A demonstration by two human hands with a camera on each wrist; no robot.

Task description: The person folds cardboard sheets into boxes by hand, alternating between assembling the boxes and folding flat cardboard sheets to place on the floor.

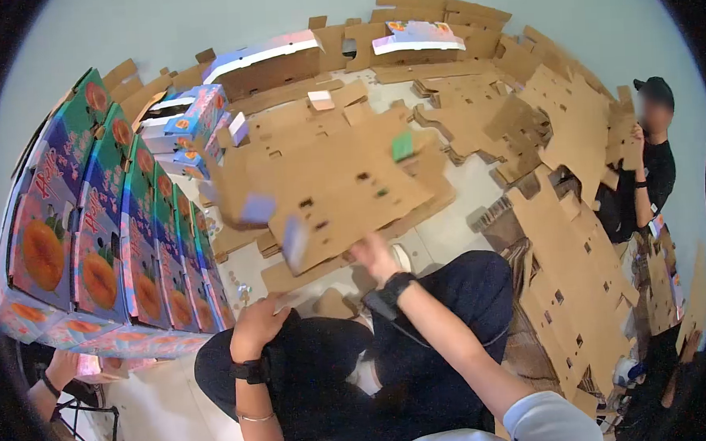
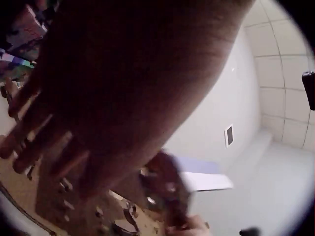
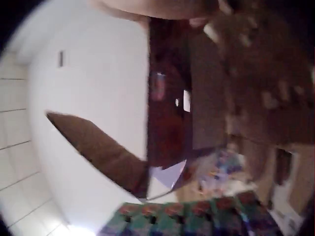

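A large flat cardboard box blank [image 1: 328, 198], brown side up with small slots and blue and green flaps at its edges, lies tilted and blurred before the person's crossed legs. At its near edge the right hand [image 1: 377, 259] grips the board; in the right wrist view part of that hand [image 3: 162, 7] shows at the top, against the dark board [image 3: 170, 113]. The left hand [image 1: 261, 325] rests on the left knee, holding nothing. Its fingers [image 2: 66, 162] are spread and loose in the left wrist view.
A row of upright printed fruit boxes [image 1: 99, 242] stands at the left. More printed boxes [image 1: 188, 121] and cardboard pieces line the wall. Large cardboard sheets [image 1: 568, 281] are piled at the right, beside another person [image 1: 659, 156]. Another person's hand [image 1: 61, 370] is at the lower left.
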